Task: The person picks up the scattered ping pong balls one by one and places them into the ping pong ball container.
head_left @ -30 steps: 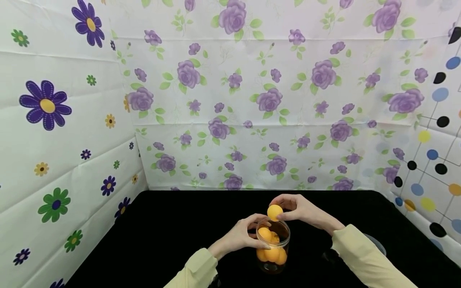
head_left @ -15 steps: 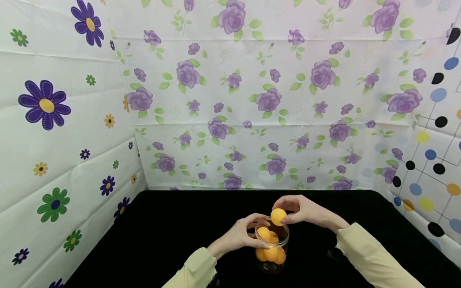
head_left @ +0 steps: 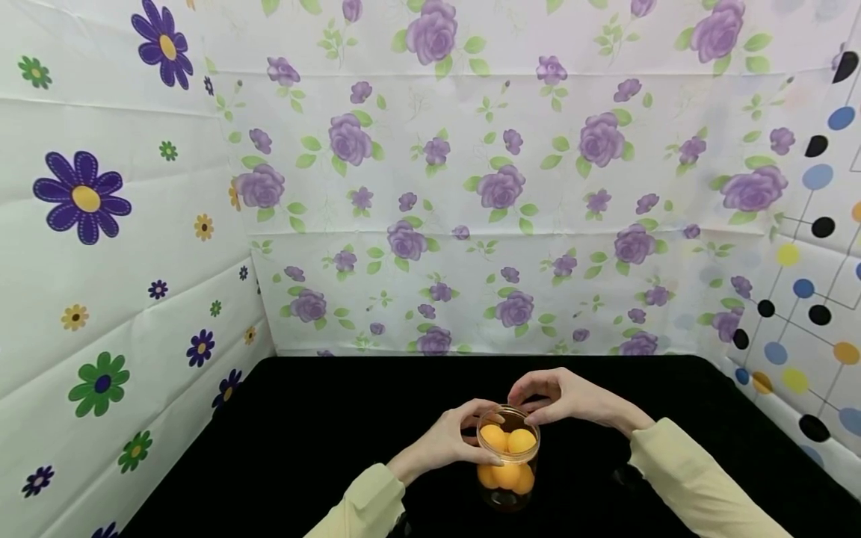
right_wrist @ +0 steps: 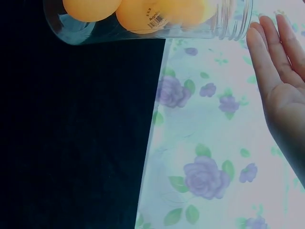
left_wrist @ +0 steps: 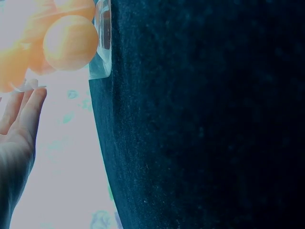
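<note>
A clear plastic jar (head_left: 509,499) stands on the black tabletop in the head view, its mouth uncovered. Inside it are several orange table tennis balls (head_left: 521,441); printed lettering shows on one ball (right_wrist: 140,14) in the right wrist view. My left hand (head_left: 447,441) grips the jar near its rim, thumb at the near side and fingers at the far side. Above the right of the rim is my right hand (head_left: 561,396), holding nothing, with its fingers loosely bent and fingertips right at the mouth. The left wrist view shows the jar's base (left_wrist: 102,62) against the dark cloth.
Black cloth (head_left: 323,418) covers the table. A flowered sheet (head_left: 430,187) hangs behind it, with patterned sheets along the left and right sides. A small dark object (head_left: 624,476) lies beside the right sleeve.
The orange ball pinched by my right hand above the rim has dropped into the jar onto the others. My right hand has moved slightly right; my left hand keeps its hold.
</note>
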Motion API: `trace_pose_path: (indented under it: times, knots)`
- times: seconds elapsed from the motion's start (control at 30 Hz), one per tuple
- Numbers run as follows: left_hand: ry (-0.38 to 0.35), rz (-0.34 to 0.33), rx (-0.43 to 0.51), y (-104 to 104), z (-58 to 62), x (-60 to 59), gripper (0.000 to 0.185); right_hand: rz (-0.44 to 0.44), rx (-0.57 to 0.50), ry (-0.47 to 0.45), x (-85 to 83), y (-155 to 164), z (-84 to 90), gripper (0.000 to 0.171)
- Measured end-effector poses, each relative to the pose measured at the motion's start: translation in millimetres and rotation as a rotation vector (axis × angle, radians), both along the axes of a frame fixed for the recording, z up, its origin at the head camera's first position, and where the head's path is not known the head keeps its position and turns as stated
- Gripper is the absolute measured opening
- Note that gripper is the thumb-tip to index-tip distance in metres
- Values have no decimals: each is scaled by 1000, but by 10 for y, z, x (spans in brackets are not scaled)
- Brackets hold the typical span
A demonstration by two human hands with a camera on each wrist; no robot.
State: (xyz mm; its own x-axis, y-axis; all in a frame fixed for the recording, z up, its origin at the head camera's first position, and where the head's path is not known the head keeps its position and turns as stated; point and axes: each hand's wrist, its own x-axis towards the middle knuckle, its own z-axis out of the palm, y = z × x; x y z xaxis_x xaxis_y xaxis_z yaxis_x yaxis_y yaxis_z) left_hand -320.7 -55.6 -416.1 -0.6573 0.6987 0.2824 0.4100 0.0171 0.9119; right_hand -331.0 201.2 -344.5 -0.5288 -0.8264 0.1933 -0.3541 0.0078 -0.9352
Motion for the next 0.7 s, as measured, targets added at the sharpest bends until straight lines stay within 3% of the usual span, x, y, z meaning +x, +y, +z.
trace_pose_path:
  times: [0.5,0.7]
  knots:
    - [10,-11,11,3,11,6,60,-33,-25,13,25,-32,4,30]
    - [-4,-5,-9,-3,24,15,61,-199,3,52,34,-42,-21,29]
